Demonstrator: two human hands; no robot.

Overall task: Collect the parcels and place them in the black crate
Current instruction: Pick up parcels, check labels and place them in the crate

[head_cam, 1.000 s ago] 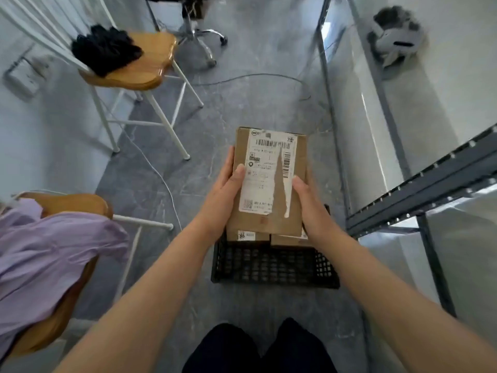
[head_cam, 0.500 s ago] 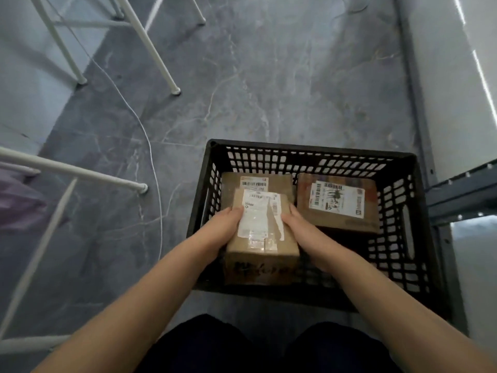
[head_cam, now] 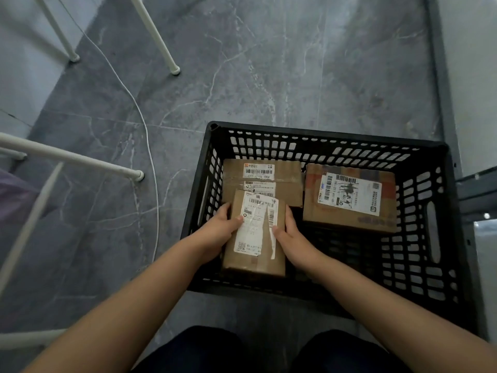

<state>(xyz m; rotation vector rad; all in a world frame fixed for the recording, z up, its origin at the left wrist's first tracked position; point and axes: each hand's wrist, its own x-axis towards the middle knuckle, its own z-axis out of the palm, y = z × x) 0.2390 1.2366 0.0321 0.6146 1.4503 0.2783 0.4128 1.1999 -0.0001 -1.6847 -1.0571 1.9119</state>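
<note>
Lower centre: small cardboard parcel (head_cam: 255,238), label up, gripped along both long sides by left hand (head_cam: 220,227) and right hand (head_cam: 291,238), fingers curled round its edges, thumbs on top. The hold is judged to keep it level for lowering.
Location: within black crate (head_cam: 322,133), near-left corner; contact with the crate floor cannot be told.
Behind it: flat labelled parcel (head_cam: 269,170).
Centre right: larger labelled parcel (head_cam: 349,200), laid apart.
Upper left: white cable (head_cam: 145,130), white chair legs (head_cam: 161,41).

Crate's (head_cam: 441,222) near-right floor (head_cam: 357,254) bare
</note>
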